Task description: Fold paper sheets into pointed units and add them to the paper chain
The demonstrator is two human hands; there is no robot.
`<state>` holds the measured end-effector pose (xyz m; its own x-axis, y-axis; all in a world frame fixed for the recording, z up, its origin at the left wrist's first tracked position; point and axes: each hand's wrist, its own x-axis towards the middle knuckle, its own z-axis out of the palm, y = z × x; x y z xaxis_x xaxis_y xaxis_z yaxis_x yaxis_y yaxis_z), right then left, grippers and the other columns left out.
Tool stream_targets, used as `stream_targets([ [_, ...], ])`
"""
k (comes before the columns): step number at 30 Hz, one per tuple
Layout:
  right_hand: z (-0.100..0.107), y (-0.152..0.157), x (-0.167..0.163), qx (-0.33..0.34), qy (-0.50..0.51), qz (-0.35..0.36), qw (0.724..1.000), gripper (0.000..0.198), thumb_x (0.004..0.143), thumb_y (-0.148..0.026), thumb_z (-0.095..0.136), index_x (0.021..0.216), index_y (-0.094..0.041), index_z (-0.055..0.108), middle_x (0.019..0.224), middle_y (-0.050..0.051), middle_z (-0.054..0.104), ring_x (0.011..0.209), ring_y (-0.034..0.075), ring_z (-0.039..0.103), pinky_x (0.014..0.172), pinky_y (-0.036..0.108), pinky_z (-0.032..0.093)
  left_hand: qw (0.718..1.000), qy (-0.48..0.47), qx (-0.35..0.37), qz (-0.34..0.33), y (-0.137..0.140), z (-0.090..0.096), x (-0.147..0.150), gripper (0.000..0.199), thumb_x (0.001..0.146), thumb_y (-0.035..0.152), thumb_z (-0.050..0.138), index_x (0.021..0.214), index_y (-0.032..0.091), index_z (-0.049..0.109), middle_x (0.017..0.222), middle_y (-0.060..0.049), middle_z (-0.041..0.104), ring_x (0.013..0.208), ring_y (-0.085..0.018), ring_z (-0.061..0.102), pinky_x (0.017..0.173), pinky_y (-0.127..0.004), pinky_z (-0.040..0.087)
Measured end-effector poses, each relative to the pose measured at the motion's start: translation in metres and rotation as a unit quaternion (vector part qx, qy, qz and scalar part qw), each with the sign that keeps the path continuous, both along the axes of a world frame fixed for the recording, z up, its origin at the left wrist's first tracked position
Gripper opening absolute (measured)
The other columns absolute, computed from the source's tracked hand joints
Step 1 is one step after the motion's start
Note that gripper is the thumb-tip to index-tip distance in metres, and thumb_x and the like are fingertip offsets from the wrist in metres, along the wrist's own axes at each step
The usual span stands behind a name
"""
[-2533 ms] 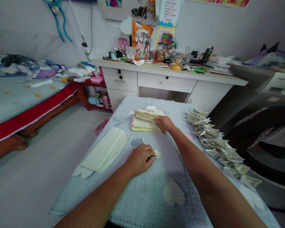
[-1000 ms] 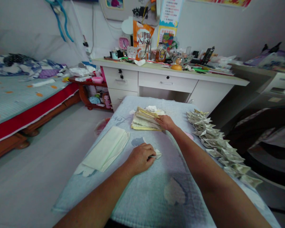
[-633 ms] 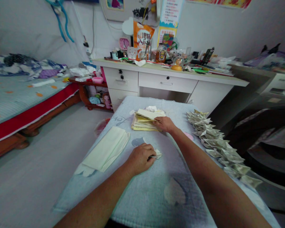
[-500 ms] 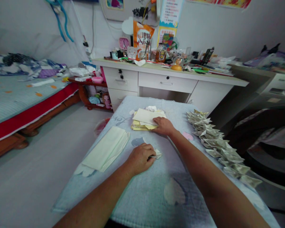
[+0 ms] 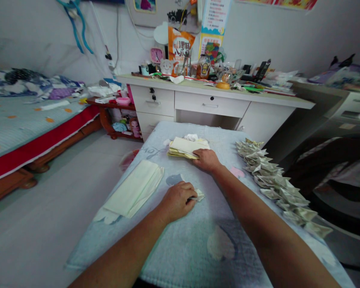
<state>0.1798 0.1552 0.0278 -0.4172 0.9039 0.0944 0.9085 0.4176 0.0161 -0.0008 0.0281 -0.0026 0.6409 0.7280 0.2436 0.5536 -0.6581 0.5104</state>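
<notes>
1. The left hand [image 5: 180,200] curls nearly closed on one small, folded whitish paper piece [image 5: 200,195].
2. To its left, one long pale-green paper bundle [image 5: 135,188] slants away, touching neither hand.
3. Right of both hands lie pointed grey-white folded paper shapes [image 5: 268,170] — over a dozen, overlapping too much to count exactly.
4. Ahead of the left hand, the right hand [image 5: 207,159] — the nearer — pinches the near right corner of one pale-yellow rectangular paper stack [image 5: 186,146], its long axis running sideways; its sheets are uncountable.
</notes>
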Motion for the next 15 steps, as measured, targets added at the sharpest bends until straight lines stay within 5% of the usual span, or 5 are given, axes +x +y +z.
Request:
stream_targets([
  [15, 0.011, 0.013, 0.004, -0.03, -0.015, -0.045, 0.998, 0.039, 0.095, -0.037, 0.035, 0.104, -0.02, 0.068, 0.102, 0.009, 0.072, 0.091, 0.02, 0.064, 0.072, 0.025, 0.038, 1.0, -0.007, 0.002, -0.001, 0.001, -0.003, 0.001, 0.015, 0.081, 0.018, 0.058, 0.09, 0.019, 0.07, 0.09, -0.004, 0.066, 0.088, -0.018, 0.058, 0.082, -0.03, 0.045],
])
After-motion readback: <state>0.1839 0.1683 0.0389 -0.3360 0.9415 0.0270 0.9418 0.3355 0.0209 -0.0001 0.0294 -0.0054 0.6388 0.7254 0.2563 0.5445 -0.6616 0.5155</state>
